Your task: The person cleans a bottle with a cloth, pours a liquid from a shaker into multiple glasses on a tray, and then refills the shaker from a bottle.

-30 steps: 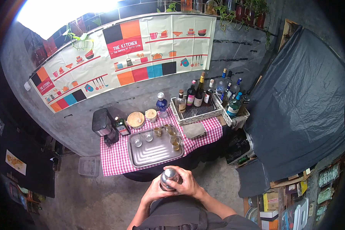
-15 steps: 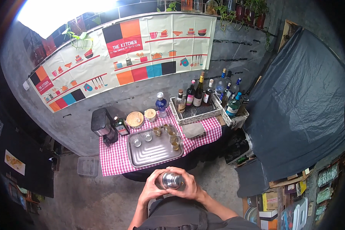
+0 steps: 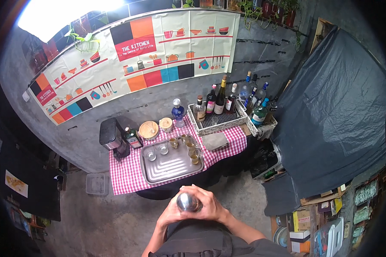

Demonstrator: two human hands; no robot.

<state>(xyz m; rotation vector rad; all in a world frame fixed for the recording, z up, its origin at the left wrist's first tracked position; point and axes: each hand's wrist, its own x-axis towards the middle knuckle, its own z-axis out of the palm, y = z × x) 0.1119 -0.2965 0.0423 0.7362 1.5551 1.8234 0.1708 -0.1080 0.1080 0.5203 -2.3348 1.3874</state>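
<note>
Two clear glasses (image 3: 151, 155) stand toward the left on the metal tray (image 3: 169, 168), well apart from my fingers. Next comes my left hand (image 3: 169, 213), curved round the near left side of a shiny metal shaker (image 3: 187, 201), its fingers drawn in rather than spread wide. The shaker sits between my palms, in front of my body and short of the checked-cloth table (image 3: 126, 176), its rounded top facing up toward me. I judge it stiff and hard to break, but slick where polished; how full, so how heavy, I cannot tell. A broad two-sided hold on its wall seems safest. Rightmost, my right hand (image 3: 212, 208) wraps the other side, fingers bent over the metal.
</note>
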